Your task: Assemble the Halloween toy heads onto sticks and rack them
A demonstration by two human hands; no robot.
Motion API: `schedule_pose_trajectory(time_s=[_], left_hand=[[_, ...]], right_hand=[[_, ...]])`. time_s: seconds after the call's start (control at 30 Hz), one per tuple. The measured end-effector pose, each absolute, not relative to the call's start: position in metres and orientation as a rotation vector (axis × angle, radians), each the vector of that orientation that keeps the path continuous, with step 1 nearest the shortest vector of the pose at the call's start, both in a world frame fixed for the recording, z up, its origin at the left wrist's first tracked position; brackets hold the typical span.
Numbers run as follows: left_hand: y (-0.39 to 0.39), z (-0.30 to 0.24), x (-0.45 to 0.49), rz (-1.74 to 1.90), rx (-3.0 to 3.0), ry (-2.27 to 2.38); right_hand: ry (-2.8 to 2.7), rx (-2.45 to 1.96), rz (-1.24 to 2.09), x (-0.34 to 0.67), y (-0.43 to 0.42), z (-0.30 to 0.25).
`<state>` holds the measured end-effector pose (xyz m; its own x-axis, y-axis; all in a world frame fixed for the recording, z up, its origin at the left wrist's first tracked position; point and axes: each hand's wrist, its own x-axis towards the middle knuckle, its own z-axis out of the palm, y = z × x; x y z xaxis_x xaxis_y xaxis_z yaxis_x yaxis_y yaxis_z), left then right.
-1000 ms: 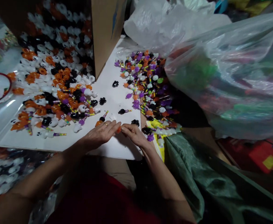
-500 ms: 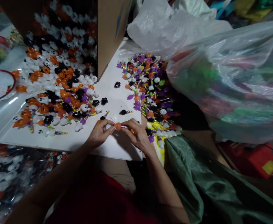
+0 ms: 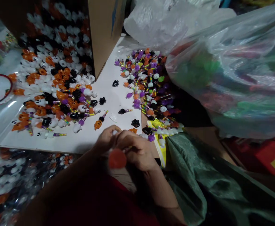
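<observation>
My left hand and my right hand meet at the front edge of the white board. A small white plastic piece shows between the closed fingers of my left hand. Below my right hand's curled fingers sticks out an orange-topped stick, blurred, its thin part mostly hidden by the fingers. Just beyond the hands lie an orange pumpkin cap on a patterned stick, a black-topped stick and a black cap.
A cardboard box lies open at back left, spilling white, orange and black caps over the board. To the right is a heap of colourful topped sticks. Clear plastic bags and green sheeting border the right side.
Both hands have drawn nearer to my body and closer together. The orange-topped stick, held between both hands before, now points down toward me from the right hand. The view has shifted slightly.
</observation>
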<state>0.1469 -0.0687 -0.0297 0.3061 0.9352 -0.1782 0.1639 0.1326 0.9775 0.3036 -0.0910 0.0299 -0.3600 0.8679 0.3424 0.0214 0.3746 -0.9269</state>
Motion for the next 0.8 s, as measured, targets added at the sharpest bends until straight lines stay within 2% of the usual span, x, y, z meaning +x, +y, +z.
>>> schedule_pose_trajectory(time_s=[0.1, 0.17, 0.33, 0.6, 0.8], left_hand=[[-0.058, -0.034, 0.142, 0.956, 1.067, 1.213], [-0.051, -0.034, 0.136, 0.946, 1.02, 1.225], [-0.052, -0.035, 0.135, 0.894, 1.102, 1.27], [-0.055, -0.042, 0.136, 0.904, 1.208, 1.205], [-0.055, -0.039, 0.138, 0.922, 1.221, 1.232]], right_hand=[[-1.851, -1.081, 0.799, 0.32, -0.077, 0.024], [-1.969, -1.236, 0.612, 0.328, -0.068, 0.014], [-2.197, -1.256, 0.404, 0.323, -0.067, 0.006], [-2.326, -1.196, 0.221, 0.324, -0.063, 0.01], [-2.298, -1.079, 0.489, 0.324, -0.061, 0.005]])
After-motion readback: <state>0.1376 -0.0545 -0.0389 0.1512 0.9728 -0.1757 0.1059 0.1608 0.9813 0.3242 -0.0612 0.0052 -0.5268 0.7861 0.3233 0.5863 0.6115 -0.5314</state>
